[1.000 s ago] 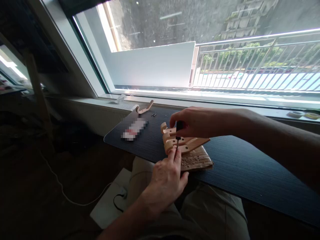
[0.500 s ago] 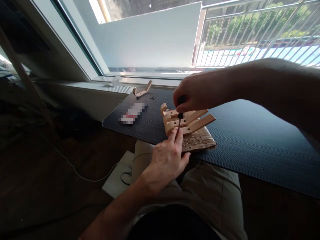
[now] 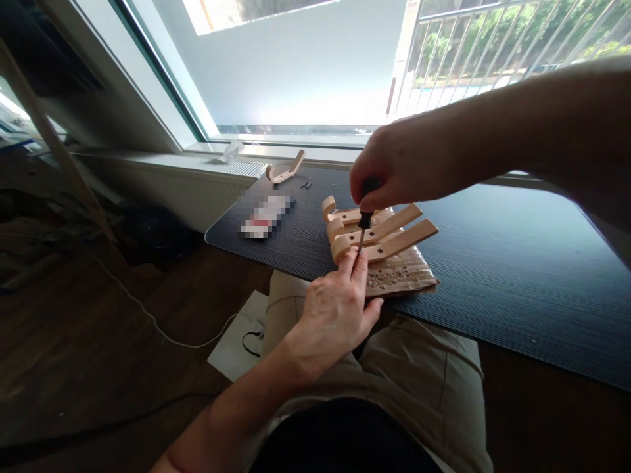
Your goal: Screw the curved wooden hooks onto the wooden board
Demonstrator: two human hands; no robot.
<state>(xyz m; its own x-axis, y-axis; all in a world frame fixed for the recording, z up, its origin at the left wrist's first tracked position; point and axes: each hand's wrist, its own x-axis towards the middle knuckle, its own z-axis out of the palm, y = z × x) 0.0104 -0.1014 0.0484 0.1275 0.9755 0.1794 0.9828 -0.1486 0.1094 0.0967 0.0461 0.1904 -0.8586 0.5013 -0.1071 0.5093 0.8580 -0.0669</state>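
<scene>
I am working a small black-handled screwdriver (image 3: 365, 209) with a thin metal shaft down onto the nearest hook (image 3: 394, 244) of three pale curved wooden hooks lying side by side. They are resting on a scrap of brown cardboard (image 3: 407, 279) pocked with small holes, at the near edge of the dark ribbed tabletop (image 3: 517, 276), just beyond my lap.

As I judge it, this is the driving step: the tip is sitting close to the hook's curled end. Whatever fastener is under it is too small for me to make out. The next move calls for holding the shaft upright and pressing straight down, so the tip is not skating off the wood.

My right hand (image 3: 404, 164) is coming in from above, its fingers closed tight round the handle. My left hand (image 3: 335, 312) is reaching up from below, its fingertips (image 3: 353, 259) drawn together at the foot of the shaft, touching the hook and steadying it.

A fourth wooden hook (image 3: 284, 172) and some tiny dark screws (image 3: 305, 185) are lying well apart, near the window sill.
</scene>
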